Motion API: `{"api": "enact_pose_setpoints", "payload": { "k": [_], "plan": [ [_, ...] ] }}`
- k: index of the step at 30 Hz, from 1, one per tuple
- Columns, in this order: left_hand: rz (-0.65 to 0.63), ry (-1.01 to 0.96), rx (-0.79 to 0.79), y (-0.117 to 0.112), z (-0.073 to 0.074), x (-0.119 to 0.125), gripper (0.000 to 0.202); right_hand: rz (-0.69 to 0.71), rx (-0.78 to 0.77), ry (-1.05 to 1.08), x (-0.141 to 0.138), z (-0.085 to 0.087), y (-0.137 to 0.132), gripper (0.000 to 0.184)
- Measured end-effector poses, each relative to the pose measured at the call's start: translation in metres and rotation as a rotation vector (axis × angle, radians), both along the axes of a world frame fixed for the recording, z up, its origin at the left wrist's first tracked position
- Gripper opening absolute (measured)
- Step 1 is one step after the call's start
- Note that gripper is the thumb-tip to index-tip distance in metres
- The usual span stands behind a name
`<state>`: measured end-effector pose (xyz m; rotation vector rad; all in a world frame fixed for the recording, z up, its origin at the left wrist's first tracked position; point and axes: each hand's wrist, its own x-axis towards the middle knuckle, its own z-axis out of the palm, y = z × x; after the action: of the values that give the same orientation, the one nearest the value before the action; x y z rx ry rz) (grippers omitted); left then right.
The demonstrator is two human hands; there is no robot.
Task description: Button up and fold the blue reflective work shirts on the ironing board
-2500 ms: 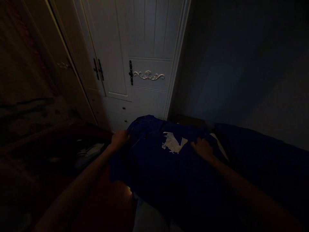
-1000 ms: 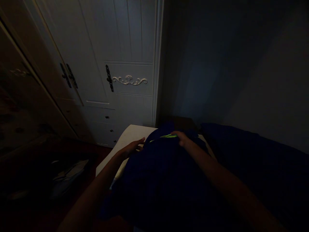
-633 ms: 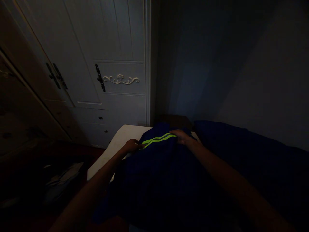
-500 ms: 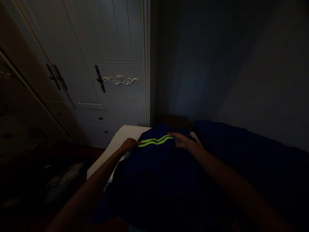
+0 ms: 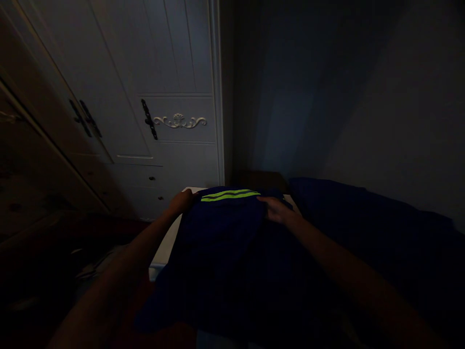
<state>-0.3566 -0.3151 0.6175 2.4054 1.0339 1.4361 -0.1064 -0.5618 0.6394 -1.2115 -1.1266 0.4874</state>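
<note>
A dark blue garment [image 5: 218,232] with a yellow-green reflective stripe [image 5: 230,195] is spread over a white tabletop [image 5: 167,245]. My left hand [image 5: 183,199] pinches its cloth just left of the stripe's end. On the other side, my right hand [image 5: 276,209] grips the fabric near the stripe's right end. Between both hands the stripe runs nearly straight. The lower part of the garment drapes toward me over the table's near edge and fades into shadow, so its exact kind is hard to make out.
A white wardrobe [image 5: 174,160] with dark handles stands behind on the left. To the right lies a dark blue cloth-covered surface [image 5: 363,213] against the grey wall [image 5: 399,121]. Some cloth items [image 5: 98,264] lie low at the left in dim light.
My left hand has moved left and away from me, drawing the stripe flatter and straighter. The garment has shifted farther back over the table. My right hand has shifted only slightly.
</note>
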Motion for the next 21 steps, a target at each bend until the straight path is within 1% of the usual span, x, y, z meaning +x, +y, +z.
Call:
{"api": "enact_pose_setpoints", "payload": {
  "k": [1, 3, 5, 7, 9, 11, 13, 15, 17, 18, 20, 21],
  "plan": [
    [-0.065, -0.001, -0.089, 0.004, -0.004, -0.004, 0.051, 0.029, -0.061, 0.015, 0.001, 0.000, -0.003, 0.014],
    [-0.169, 0.013, -0.221, 0.009, -0.017, -0.013, 0.053, 0.093, -0.202, 0.039, 0.003, -0.007, -0.010, 0.025],
    [-0.230, 0.018, -0.307, 0.010, -0.036, -0.025, 0.043, 0.135, -0.313, 0.029, 0.004, -0.021, -0.016, 0.026],
    [-0.281, -0.009, -0.371, 0.009, -0.059, -0.038, 0.029, 0.132, -0.337, -0.003, 0.004, -0.036, -0.022, 0.025],
    [-0.310, -0.051, -0.415, 0.007, -0.083, -0.051, 0.023, 0.098, -0.319, -0.023, 0.002, -0.050, -0.026, 0.036],
    [-0.311, -0.086, -0.458, 0.005, -0.107, -0.063, 0.022, 0.061, -0.319, -0.066, -0.001, -0.059, -0.028, 0.046],
    [-0.332, -0.101, -0.506, 0.003, -0.128, -0.073, 0.026, 0.058, -0.356, -0.146, -0.004, -0.064, -0.027, 0.045],
    [-0.389, -0.111, -0.537, -0.003, -0.147, -0.080, 0.033, 0.084, -0.375, -0.219, -0.006, -0.065, -0.023, 0.036],
    [-0.464, -0.120, -0.533, -0.013, -0.160, -0.084, 0.046, 0.099, -0.342, -0.241, -0.006, -0.064, -0.017, 0.028],
    [-0.498, -0.113, -0.516, -0.019, -0.164, -0.084, 0.053, 0.095, -0.310, -0.234, -0.005, -0.064, -0.014, 0.026],
    [-0.552, -0.080, -0.464, -0.030, -0.169, -0.080, 0.063, 0.073, -0.242, -0.214, -0.001, -0.063, -0.008, 0.024],
    [-0.558, -0.063, -0.435, -0.034, -0.169, -0.077, 0.063, 0.058, -0.219, -0.211, 0.002, -0.063, -0.005, 0.023]
  ]
}}
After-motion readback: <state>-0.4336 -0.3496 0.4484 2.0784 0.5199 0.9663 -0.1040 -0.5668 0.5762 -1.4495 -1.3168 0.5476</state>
